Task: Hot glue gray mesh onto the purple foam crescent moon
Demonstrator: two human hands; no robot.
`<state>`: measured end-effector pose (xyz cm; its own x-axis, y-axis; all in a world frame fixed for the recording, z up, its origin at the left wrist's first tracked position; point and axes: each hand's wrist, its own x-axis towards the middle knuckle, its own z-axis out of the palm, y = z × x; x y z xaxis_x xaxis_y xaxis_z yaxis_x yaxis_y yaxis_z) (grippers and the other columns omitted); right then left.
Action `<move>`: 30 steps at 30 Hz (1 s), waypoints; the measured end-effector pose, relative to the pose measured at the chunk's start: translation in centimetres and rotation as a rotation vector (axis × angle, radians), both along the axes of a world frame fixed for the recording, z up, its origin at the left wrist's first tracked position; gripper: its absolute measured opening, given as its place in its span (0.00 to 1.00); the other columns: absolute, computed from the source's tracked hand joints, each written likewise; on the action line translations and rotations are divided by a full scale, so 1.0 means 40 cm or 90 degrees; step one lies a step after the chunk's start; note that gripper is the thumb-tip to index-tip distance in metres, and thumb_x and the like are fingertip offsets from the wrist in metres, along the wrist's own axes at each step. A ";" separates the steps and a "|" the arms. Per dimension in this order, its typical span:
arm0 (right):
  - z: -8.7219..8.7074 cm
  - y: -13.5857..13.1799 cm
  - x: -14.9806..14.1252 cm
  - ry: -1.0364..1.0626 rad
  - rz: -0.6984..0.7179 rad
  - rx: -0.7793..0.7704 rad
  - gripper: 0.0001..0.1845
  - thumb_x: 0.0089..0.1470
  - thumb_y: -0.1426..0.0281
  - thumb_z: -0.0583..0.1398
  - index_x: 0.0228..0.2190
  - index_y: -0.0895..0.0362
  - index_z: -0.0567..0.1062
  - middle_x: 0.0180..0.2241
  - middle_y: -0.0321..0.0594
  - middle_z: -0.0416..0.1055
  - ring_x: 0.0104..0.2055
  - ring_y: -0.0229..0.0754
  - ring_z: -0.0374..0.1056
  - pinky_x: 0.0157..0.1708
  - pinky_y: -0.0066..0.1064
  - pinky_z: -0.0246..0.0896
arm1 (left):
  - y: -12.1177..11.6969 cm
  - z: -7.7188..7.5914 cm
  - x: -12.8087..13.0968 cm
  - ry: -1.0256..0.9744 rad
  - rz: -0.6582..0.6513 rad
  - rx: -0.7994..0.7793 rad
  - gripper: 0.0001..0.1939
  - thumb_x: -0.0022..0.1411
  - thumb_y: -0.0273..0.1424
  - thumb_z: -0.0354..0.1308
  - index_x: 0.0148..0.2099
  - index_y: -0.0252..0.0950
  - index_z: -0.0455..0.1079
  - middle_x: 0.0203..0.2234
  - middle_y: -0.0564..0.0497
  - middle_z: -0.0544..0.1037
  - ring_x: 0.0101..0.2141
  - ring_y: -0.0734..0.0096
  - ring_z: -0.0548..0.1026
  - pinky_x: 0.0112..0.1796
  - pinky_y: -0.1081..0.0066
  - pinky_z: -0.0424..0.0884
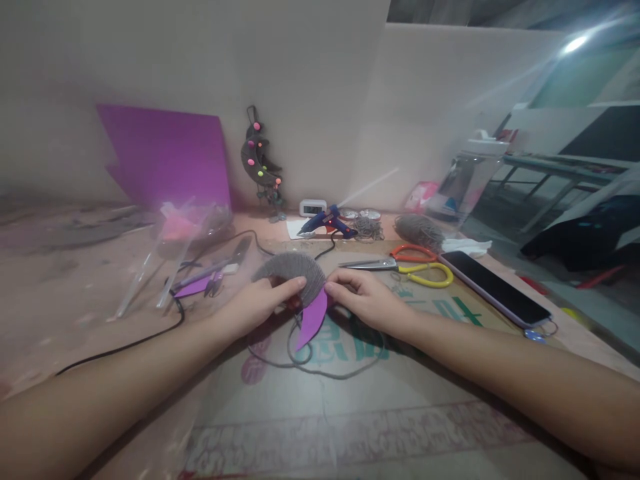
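the left hand (pixel 273 293) is closed on a purple card crescent (pixel 314 320), its thumb pressed flat on the part wrapped in grey yarn (pixel 290 265) and its other fingers curled out of sight beneath. the right hand (pixel 361 293) meets it at the crescent's right edge, thumb and forefinger brought together where the wrapping ends; the picture is soft there, but they seem to pinch the yarn. so the crescent sits between the two sets of fingers, its wrapped arc curving up beyond the left thumb and its bare purple tip pointing down toward the wearer. below the fingers, a loose strand (pixel 345 376) loops over a printed cardboard sheet (pixel 350 413). just beyond the right fingers lie scissors (pixel 425 273) with one orange and one yellow handle, and farther right of them a phone (pixel 495 288). straight ahead of the fingertips, well apart, are a blue glue gun (pixel 323 222) and a small white clock (pixel 313 207), with a ball of grey yarn (pixel 419 231) off to their right. left of the left fingers lies a purple scrap (pixel 193 287); farther ahead, a decorated grey moon (pixel 256 160) hangs against the wall beside a large purple sheet (pixel 173 157).
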<state>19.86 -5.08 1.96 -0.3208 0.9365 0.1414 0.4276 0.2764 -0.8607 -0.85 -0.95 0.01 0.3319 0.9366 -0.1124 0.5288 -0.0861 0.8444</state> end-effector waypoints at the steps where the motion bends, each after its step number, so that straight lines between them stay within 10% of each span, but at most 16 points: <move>1: -0.002 0.000 0.002 0.002 0.005 0.001 0.11 0.57 0.67 0.54 0.26 0.58 0.70 0.25 0.35 0.69 0.28 0.36 0.65 0.30 0.26 0.60 | 0.002 -0.002 -0.002 0.016 -0.003 -0.001 0.25 0.54 0.53 0.52 0.26 0.36 0.70 0.24 0.50 0.76 0.26 0.67 0.70 0.30 0.69 0.61; 21: -0.015 0.010 0.005 -0.003 -0.039 0.107 0.06 0.57 0.69 0.56 0.30 0.57 0.69 0.28 0.35 0.69 0.31 0.36 0.66 0.33 0.27 0.62 | 0.001 -0.008 0.016 -0.253 0.009 -0.080 0.23 0.54 0.49 0.56 0.21 0.34 0.68 0.18 0.49 0.72 0.21 0.71 0.69 0.26 0.71 0.64; 30: -0.028 0.000 0.014 -0.077 0.011 0.345 0.16 0.55 0.71 0.59 0.46 0.55 0.66 0.41 0.41 0.72 0.40 0.40 0.68 0.44 0.36 0.64 | -0.014 0.010 0.024 -0.196 0.004 -0.043 0.22 0.57 0.50 0.54 0.26 0.35 0.63 0.18 0.55 0.67 0.19 0.77 0.64 0.20 0.75 0.57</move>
